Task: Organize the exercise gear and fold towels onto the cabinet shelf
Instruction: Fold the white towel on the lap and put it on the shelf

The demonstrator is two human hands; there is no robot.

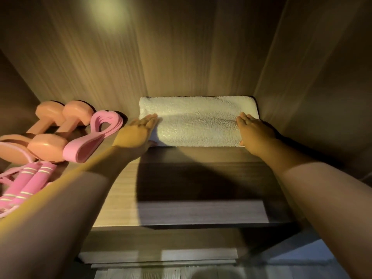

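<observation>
The left grip [138, 131] is laid flat, fingers straight and together, on the left end of a folded white towel [197, 121]. Nothing is grasped by it. The right grip [255, 131] is likewise released and is pressed palm-down on the right end of the same towel, fingers straight. The middle stretch of the towel is left bare between the two grips.

The towel is seen lying as a long flat rectangle on the cabinet shelf [120, 190], set against the back wall [181, 57] and just beside the right wall [322, 81], in the rear right corner.

To the left of the towel, a pair of peach dumbbells [50, 127] is laid side by side, their far heads near the back wall. A pink figure-eight stretch band [94, 137] is placed just right of them, touching the near head of one dumbbell and close to the left grip. Nearer the front left edge, a pink jump rope [30, 182] with pale-striped handles is found, partly crossed by the left forearm.
</observation>
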